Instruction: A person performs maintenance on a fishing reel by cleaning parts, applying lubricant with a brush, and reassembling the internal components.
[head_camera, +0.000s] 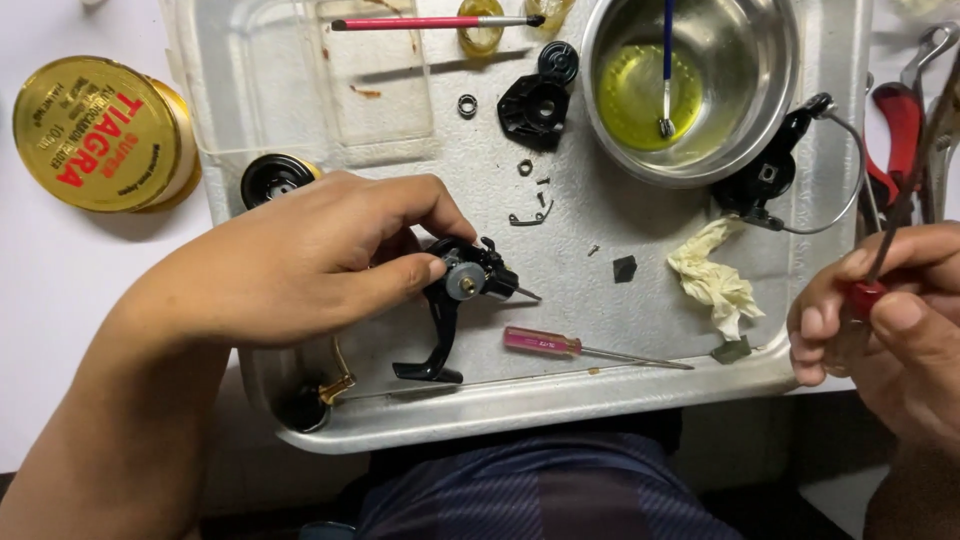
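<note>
Two hands clamped: left hand (300, 260) on half-hidden reel body (455, 300), right hand (885, 320) on tool (868, 295)

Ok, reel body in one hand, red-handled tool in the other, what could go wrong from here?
1. Tiny screws and a small spring clip lie loose on the metal tray just beyond the left hand; a sweep of it could scatter them.
2. The steel bowl holds yellow liquid close to the work; a bump may spill it.
3. The right hand holds its red-handled tool past the tray's edge, so anything dropped there may miss the tray.
</note>
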